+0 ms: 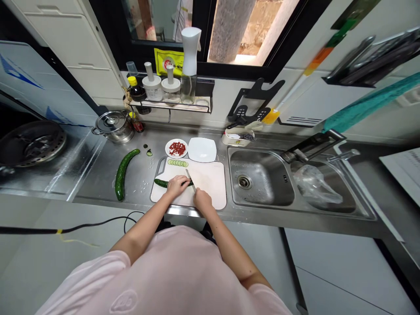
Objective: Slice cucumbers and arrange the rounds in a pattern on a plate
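Hands (177, 185) (202, 200) hold knobbly cucumber (161, 183) and apparently steel knife (190, 177).

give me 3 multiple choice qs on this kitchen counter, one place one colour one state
1. Where is the plastic bag?
A left sink basin
B right sink basin
C on the stove

2. What colour are the chopped pieces on the round plate?
A green
B red
C white

3. What is the right hand doing?
A holding a knife
B lifting a pot
C resting open on the counter

1 B: the bag lies in the right basin.
2 B: the pieces show red.
3 A: the hand grips the knife on the board.
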Demonstrator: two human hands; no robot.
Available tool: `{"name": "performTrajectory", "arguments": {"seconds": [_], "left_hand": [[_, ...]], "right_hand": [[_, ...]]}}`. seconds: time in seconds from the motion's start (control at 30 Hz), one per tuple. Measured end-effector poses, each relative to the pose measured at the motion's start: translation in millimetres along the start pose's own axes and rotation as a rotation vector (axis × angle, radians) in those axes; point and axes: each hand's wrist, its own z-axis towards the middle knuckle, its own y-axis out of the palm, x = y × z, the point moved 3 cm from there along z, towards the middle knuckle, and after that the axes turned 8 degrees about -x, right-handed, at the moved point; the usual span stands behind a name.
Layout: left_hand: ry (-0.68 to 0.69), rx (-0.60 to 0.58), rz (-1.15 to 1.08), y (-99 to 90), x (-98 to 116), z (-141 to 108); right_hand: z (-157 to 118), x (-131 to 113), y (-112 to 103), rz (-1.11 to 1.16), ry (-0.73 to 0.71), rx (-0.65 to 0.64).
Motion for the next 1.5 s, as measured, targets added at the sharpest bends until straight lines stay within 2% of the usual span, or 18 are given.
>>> {"name": "performTrajectory", "arguments": {"seconds": [0.43,0.83,1.5], "left_hand": [[0.005,0.008,0.013,1.0,-0.6,0.4],[-0.020,-0.012,0.005,0.8,-0.1,0.5],[-0.060,-0.101,0.023,-3.5,6.0,3.2]], "right_hand": [[-27.2,16.8,19.4,-0.016,0.036,-0.027],[-43.4,22.5,22.2,-0.007,0.053,-0.046],[-46.4,30.7,21.6,-0.027,0.026,-0.013]]}}
